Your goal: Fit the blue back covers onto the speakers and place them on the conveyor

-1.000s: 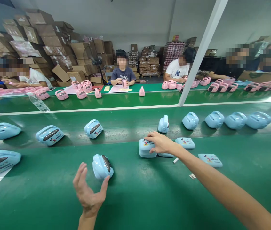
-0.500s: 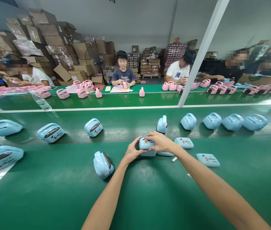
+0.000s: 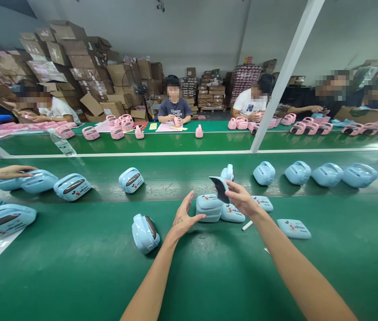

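My right hand [image 3: 241, 198] grips a light blue cover [image 3: 221, 188], tilted up so that its dark inner side shows. Just left of it, my left hand [image 3: 184, 217] is open, thumb and fingers spread beside a stack of blue covers [image 3: 208, 209] printed with a cartoon figure. Another printed cover [image 3: 233, 213] lies against the right side of the stack. Beyond my right hand are a further cover [image 3: 263, 203] and a small white stick [image 3: 247, 226]. A blue handled case [image 3: 145, 233] rests to the left of my left forearm.
Blue cases [image 3: 297, 172] stand along the belt [image 3: 175, 171] behind my hands. Another person's hand [image 3: 18, 171] touches a case at the far left. One cover [image 3: 293, 228] lies to the right. A slanted white post [image 3: 285, 76] rises before people handling pink cases.
My right hand has lifted a cover off the stack and turned it up, moving right. My left hand has let go and opened. Another person's hand has appeared at the left.
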A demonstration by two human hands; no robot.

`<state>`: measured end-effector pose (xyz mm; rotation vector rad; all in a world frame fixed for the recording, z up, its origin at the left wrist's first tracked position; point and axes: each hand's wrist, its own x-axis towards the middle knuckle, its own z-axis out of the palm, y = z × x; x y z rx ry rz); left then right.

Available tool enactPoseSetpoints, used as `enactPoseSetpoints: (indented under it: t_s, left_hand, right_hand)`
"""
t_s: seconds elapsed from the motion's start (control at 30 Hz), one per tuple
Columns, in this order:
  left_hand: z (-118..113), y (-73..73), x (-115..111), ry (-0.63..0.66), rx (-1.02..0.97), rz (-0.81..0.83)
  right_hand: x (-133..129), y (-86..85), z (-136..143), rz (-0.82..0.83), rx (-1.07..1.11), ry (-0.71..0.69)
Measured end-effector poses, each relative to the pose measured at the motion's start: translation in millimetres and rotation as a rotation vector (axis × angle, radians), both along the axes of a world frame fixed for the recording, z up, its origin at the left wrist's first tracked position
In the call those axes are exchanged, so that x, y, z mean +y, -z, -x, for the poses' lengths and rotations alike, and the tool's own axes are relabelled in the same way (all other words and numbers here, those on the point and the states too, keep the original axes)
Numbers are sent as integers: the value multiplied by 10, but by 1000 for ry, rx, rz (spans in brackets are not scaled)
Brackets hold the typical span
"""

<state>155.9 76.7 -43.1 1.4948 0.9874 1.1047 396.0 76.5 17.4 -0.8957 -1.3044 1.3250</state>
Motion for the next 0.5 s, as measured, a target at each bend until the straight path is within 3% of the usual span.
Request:
enactPoseSetpoints:
  t_s: [0.07,0.13,0.2,0.23,0.3,0.4,0.5]
  left_hand:
    - [123,-116,-217,-92,125,-178]
    - [354,-218,-472,-244,257,-474]
    - [690,-252,-700,-519,322,-719]
    - [879,-234,-784,-666,329,-768]
    - [1247,-132,-878,-834,300,-713]
    - [1601,95,-869,-676,301,-325]
    - [1622,221,-794,-573,302,-52]
  right_hand:
    - [-97,65,-69,148,280,-78]
    - [-224,173,-134,234,449,-117]
    - [-371,302,-172,281,561,-112]
    - [-446,363,-173,301,609,-102]
    - [-585,461,-130,341,693,-93]
    - [-732,530,33,402,772,-121]
    - [-802,535,237,430,777,-159]
